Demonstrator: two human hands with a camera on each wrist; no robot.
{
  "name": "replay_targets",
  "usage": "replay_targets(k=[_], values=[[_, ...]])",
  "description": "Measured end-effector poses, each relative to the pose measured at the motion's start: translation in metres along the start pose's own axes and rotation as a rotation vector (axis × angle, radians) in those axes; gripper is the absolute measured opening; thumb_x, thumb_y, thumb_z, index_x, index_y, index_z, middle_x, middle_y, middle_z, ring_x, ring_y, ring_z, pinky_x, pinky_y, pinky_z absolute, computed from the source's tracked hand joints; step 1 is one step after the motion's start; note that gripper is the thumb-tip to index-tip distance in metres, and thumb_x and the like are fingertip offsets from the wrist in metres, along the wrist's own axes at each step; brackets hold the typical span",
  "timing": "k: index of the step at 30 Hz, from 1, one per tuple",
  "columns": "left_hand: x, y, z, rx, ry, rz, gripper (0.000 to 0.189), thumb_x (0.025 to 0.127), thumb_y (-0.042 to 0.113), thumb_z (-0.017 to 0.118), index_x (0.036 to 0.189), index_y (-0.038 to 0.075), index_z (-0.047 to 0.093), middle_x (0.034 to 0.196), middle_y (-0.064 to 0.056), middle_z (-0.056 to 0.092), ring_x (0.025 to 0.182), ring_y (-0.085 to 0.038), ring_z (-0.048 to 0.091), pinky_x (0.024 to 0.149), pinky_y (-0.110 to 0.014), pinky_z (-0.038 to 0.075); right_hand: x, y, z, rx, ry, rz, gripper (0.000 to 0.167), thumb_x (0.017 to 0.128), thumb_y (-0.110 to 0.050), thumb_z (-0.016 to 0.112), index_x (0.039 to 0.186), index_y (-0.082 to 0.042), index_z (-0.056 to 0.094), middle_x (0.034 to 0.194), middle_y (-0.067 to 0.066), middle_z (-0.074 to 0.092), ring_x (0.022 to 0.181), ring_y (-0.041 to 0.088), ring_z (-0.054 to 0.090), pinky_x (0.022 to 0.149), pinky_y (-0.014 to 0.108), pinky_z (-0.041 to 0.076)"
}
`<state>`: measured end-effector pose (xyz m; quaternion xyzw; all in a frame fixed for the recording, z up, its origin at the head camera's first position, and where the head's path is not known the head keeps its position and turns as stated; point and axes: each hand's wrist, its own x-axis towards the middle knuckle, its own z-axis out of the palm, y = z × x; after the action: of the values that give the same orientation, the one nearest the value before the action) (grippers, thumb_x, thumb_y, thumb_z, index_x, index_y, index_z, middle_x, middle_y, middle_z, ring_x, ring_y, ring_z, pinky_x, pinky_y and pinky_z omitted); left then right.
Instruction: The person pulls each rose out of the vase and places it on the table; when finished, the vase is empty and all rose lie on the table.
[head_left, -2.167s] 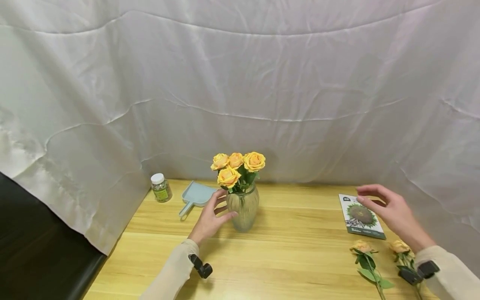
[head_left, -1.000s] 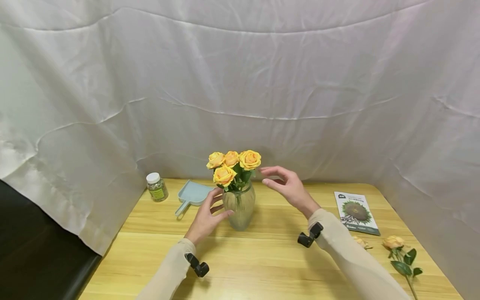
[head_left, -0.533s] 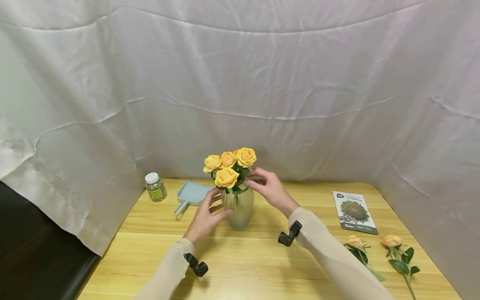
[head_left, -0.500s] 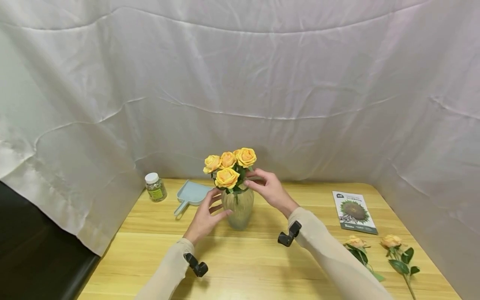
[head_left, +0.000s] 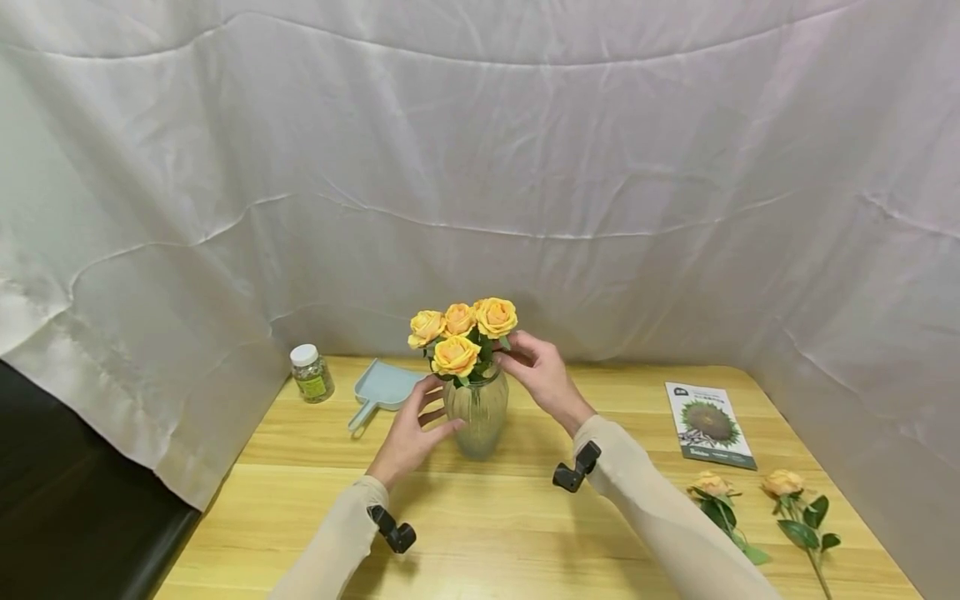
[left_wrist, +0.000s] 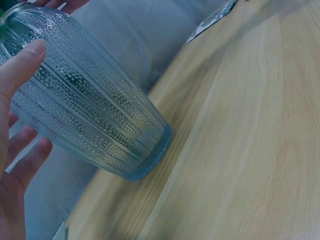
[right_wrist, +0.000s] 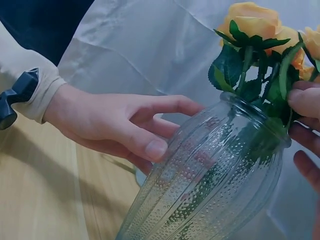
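A ribbed clear glass vase (head_left: 477, 421) stands upright on the wooden table, holding several yellow roses (head_left: 455, 356) with green leaves. From its left side my left hand (head_left: 411, 435) holds the vase, thumb in front and fingers behind. In the left wrist view the thumb lies against the textured glass (left_wrist: 95, 105) below the rim. At the vase mouth, my right hand (head_left: 542, 375) pinches a rose stem; the right wrist view has its thumb and fingers (right_wrist: 304, 100) at the stems just above the rim. Stem ends are blurred through the glass.
A blue dustpan (head_left: 386, 386) and a white-capped jar (head_left: 312, 373) lie left of the vase. To the right is a sunflower seed packet (head_left: 709, 425), with two loose roses (head_left: 802, 517) nearer the front edge. A grey cloth (head_left: 525, 167) hangs behind.
My right hand has come left from above the seed packet to the vase mouth and taken hold of a rose stem. The flower heads have shifted slightly. My left hand stays at the vase.
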<state>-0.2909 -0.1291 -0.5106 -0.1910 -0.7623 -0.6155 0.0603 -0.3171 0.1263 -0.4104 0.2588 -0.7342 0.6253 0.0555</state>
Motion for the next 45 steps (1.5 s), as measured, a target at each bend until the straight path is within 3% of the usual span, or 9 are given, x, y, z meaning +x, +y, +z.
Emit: replay_targets(k=[7,15,18,25,32,36,41,45], values=[[-0.001,0.0,0.0,0.002,-0.003,-0.013,0.084,0.094,0.023,0.089,0.163,0.021,0.041,0.166,-0.009,0.047,0.154,-0.037,0.049,0.122,-0.054,0.053,0.002,-0.001,0.004,-0.045,-0.083,0.014,0.035,0.109,-0.011,0.068,0.142,0.001,0.069,0.146,0.023,0.067,0.134,0.043,0.067,0.111,0.047,0.062],[-0.001,0.001,0.0,0.007,-0.001,-0.007,0.083,0.095,0.022,0.088,0.163,0.021,0.042,0.165,-0.008,0.047,0.153,-0.037,0.05,0.122,-0.053,0.054,0.003,0.0,0.003,-0.033,-0.005,-0.028,0.029,0.108,-0.009,0.069,0.134,0.002,0.072,0.14,0.023,0.069,0.127,0.04,0.07,0.103,0.029,0.065],[-0.001,0.001,0.0,0.01,-0.002,-0.007,0.083,0.095,0.022,0.088,0.163,0.021,0.042,0.166,-0.008,0.047,0.153,-0.037,0.05,0.122,-0.053,0.054,0.004,-0.001,0.003,-0.035,0.041,-0.057,0.027,0.107,-0.008,0.069,0.132,0.002,0.073,0.138,0.022,0.07,0.124,0.032,0.072,0.102,0.024,0.063],[0.0,0.003,0.0,0.017,-0.005,-0.019,0.082,0.095,0.021,0.088,0.163,0.022,0.041,0.166,-0.008,0.046,0.154,-0.036,0.049,0.122,-0.052,0.054,0.005,-0.009,0.005,-0.011,0.119,-0.148,0.029,0.105,-0.003,0.071,0.133,0.005,0.073,0.136,0.022,0.066,0.117,0.03,0.073,0.096,0.024,0.066],[-0.001,-0.001,-0.001,0.01,-0.001,0.004,0.082,0.095,0.02,0.088,0.163,0.021,0.042,0.166,-0.009,0.047,0.153,-0.038,0.05,0.122,-0.053,0.054,0.004,-0.007,0.007,-0.014,0.137,-0.224,0.024,0.102,0.006,0.069,0.126,0.011,0.073,0.129,0.024,0.066,0.111,0.008,0.071,0.099,0.019,0.063],[-0.001,-0.002,-0.002,0.003,-0.003,0.005,0.082,0.095,0.021,0.089,0.163,0.021,0.042,0.165,-0.008,0.047,0.153,-0.036,0.05,0.122,-0.052,0.054,0.006,-0.008,0.007,0.025,0.175,-0.277,0.021,0.101,0.011,0.066,0.121,0.015,0.072,0.128,0.026,0.066,0.111,0.006,0.07,0.098,0.018,0.063],[-0.002,-0.003,-0.003,0.001,0.002,-0.005,0.083,0.094,0.022,0.089,0.163,0.022,0.042,0.165,-0.007,0.047,0.153,-0.036,0.05,0.122,-0.052,0.054,0.005,-0.005,0.008,0.02,0.165,-0.245,0.026,0.102,0.008,0.066,0.127,0.012,0.072,0.127,0.025,0.065,0.115,0.007,0.07,0.102,0.02,0.063],[-0.001,-0.005,-0.003,0.0,-0.006,-0.005,0.084,0.094,0.023,0.089,0.163,0.021,0.041,0.166,-0.007,0.046,0.153,-0.036,0.05,0.122,-0.052,0.054,0.002,0.002,0.012,0.015,0.168,-0.194,0.019,0.102,0.007,0.069,0.12,0.011,0.074,0.126,0.018,0.065,0.117,0.009,0.07,0.1,0.019,0.063]])
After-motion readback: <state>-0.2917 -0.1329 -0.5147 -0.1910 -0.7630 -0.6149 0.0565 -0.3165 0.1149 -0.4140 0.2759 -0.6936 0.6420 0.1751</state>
